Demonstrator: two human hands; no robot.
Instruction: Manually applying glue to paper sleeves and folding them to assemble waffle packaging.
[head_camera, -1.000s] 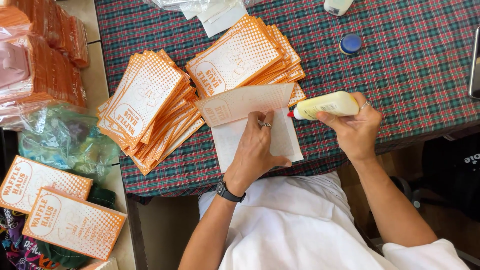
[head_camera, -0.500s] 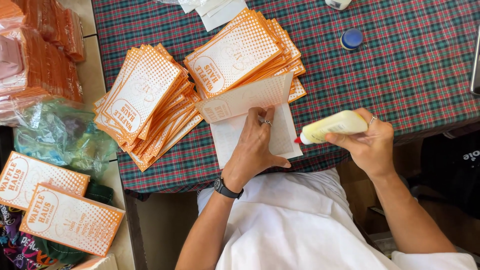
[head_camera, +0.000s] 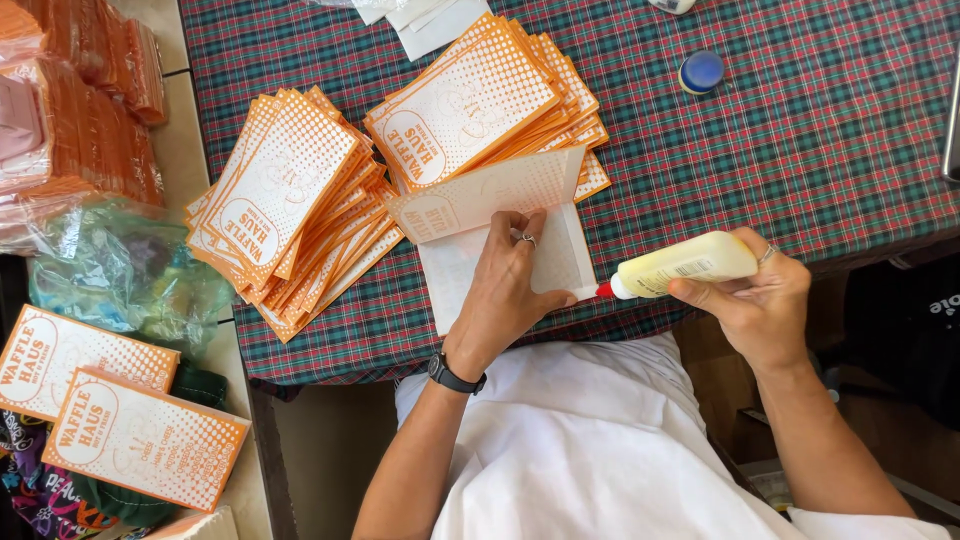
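Head view: we judge gluing in hand, left hand (head_camera: 505, 290) flat pinning the unfolded paper bag (head_camera: 500, 235), right hand (head_camera: 755, 300) at three o'clock gripping the glue bottle (head_camera: 680, 265), whose nozzle next needs the flap edge.

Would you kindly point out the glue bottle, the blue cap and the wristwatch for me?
glue bottle (head_camera: 690, 263): head view, middle of its pale yellow body.
blue cap (head_camera: 701, 71): head view, centre of its round top.
wristwatch (head_camera: 456, 376): head view, black band on the wrist.
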